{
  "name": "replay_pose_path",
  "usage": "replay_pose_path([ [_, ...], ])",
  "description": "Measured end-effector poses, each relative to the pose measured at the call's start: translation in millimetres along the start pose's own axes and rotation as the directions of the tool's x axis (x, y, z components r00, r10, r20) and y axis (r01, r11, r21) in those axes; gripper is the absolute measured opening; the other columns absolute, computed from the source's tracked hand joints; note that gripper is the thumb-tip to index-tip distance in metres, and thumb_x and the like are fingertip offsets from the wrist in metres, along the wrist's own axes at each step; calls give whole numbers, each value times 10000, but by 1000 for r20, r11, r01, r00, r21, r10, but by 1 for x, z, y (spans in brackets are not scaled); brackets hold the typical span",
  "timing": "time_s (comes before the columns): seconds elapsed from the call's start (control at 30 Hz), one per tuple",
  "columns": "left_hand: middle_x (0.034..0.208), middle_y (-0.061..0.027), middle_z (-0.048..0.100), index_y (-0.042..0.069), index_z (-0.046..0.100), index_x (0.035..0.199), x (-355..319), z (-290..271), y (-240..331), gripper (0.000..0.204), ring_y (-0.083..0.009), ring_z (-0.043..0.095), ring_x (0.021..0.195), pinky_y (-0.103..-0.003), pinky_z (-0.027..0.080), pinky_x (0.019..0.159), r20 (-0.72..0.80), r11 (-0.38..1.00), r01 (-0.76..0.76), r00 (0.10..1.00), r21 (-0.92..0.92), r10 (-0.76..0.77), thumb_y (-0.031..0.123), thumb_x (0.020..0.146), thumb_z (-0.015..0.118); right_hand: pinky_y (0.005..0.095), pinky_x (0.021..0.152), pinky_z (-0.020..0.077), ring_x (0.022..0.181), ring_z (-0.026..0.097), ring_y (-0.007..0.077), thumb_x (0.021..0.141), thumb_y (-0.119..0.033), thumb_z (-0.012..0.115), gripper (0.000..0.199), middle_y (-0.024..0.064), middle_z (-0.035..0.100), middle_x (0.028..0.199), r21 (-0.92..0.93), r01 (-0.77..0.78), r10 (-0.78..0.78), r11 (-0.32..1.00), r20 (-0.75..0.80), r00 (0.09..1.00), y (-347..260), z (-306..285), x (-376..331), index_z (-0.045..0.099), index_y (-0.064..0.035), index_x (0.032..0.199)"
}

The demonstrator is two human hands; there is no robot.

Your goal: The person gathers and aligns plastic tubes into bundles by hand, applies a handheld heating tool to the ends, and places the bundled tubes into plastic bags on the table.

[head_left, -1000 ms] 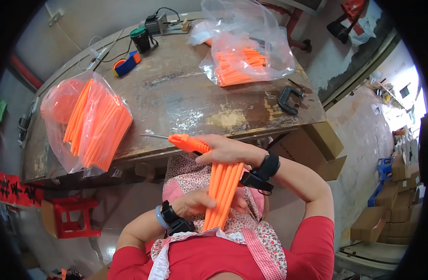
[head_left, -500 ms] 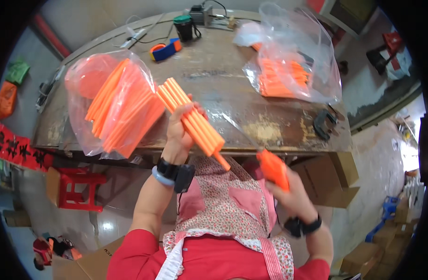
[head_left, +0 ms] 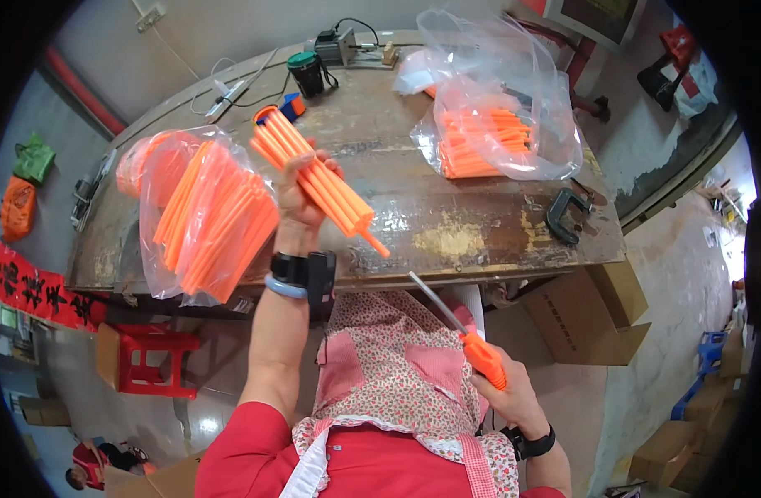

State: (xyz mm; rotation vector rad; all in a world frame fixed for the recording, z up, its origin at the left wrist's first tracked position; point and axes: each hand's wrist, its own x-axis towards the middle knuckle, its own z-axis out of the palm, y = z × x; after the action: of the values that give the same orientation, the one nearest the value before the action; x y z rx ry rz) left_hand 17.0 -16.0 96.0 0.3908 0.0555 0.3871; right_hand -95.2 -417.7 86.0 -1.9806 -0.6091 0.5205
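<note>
My left hand [head_left: 302, 187], raised over the table, wraps round a bundle of orange sticks or tubes [head_left: 335, 199]. The bundle tilts from upper left to lower right, and one stick [head_left: 376, 242] juts out past the rest at its lower end. My right hand [head_left: 513, 390] is closed on an orange-handled tool [head_left: 484, 358] with a thin straight metal shaft, held in front of the apron. The shaft points up and left towards the table edge, apart from the bundle; its exact kind is unclear. Left of my left hand, a clear plastic bag [head_left: 152, 249] holds more orange sticks [head_left: 223, 224].
On the worn wooden table [head_left: 380, 178], a second clear bag [head_left: 555, 141] with orange sticks lies at the far right. Near the right edge is a black C-shaped clamp [head_left: 563, 217]. A dark green-lidded cup [head_left: 308, 73] and a motor [head_left: 335, 46] stand behind. Below are a red stool [head_left: 156, 357] and an open carton [head_left: 584, 319].
My left hand has lifted the bundle up and away from me, over the table. The right hand has drawn the tool back, lower and nearer my body. The whole view has shifted slightly.
</note>
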Motion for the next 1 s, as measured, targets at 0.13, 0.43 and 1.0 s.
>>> replay_pose_path([
  [0.13, 833, -79, 612, 20, 507, 1157, 4, 26, 24, 430, -196, 623, 754, -336, 526, 730, 272, 629, -424, 905, 652, 328, 71, 771, 689, 321, 753, 490, 794, 636, 207, 834, -133, 662, 439, 129, 646, 896, 74, -73, 76, 995, -34, 997, 10, -1, -6, 533, -29, 1240],
  [0.43, 876, -24, 620, 54, 604, 1035, 14, -50, -20, 308, -136, 626, 766, -294, 520, 683, 247, 153, -257, 966, 954, 79, 94, 765, 746, 285, 751, 473, 778, 567, 119, 820, -107, 665, 404, 46, 616, 858, 123, -96, 96, 988, 9, 995, 31, 24, -13, 543, -3, 1191],
  [1.0, 865, -88, 621, 44, 556, 914, 9, -32, 0, 162, -255, 620, 877, -456, 512, 889, -138, 999, 32, 990, -24, -35, 133, 819, 654, 304, 781, 493, 820, 634, 179, 849, -138, 671, 464, 110, 660, 944, 201, -35, 33, 979, 11, 999, 2, 7, 26, 526, -24, 1275],
])
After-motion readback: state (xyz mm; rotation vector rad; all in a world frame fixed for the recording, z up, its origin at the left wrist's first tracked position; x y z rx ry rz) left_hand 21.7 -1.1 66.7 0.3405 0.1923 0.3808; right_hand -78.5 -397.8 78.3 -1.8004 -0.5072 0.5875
